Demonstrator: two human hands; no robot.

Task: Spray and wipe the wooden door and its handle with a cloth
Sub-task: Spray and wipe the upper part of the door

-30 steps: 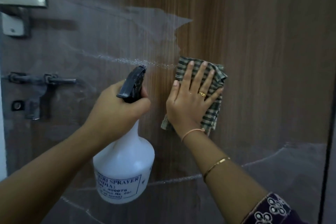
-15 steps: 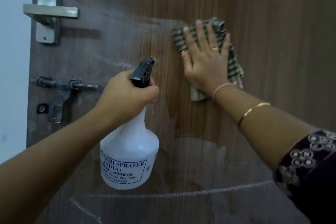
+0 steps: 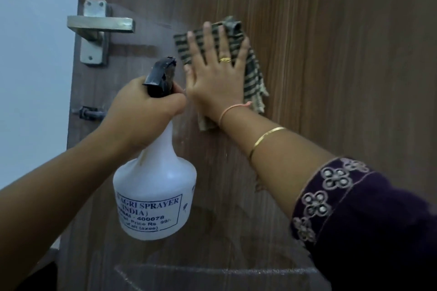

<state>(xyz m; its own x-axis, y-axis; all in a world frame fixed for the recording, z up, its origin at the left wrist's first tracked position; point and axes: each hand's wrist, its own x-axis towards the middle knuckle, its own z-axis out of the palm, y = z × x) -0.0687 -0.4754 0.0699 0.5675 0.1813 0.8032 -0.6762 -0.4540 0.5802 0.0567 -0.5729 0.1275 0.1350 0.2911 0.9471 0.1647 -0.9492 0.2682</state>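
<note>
While the straight, spread fingers (image 3: 214, 40) of the right hand (image 3: 217, 78) press flat against a folded green-and-cream checked cloth (image 3: 254, 73), the cloth lies pinned to the brown wood-grain door (image 3: 331, 78), to the right of the brushed-metal lever handle (image 3: 100, 25) and a little lower. The left hand (image 3: 144, 106) has its fingers curled tight around the neck of a white plastic spray bottle (image 3: 153, 186), just under the black trigger head (image 3: 162, 75), which points toward the door. The bottle hangs upright below the fist, its printed label facing the camera. The two hands sit just beside each other. A dark sliding bolt (image 3: 91, 113) sits on the door below the handle, partly hidden by the left wrist. A pale wall (image 3: 35, 78) borders the door's left edge.
</note>
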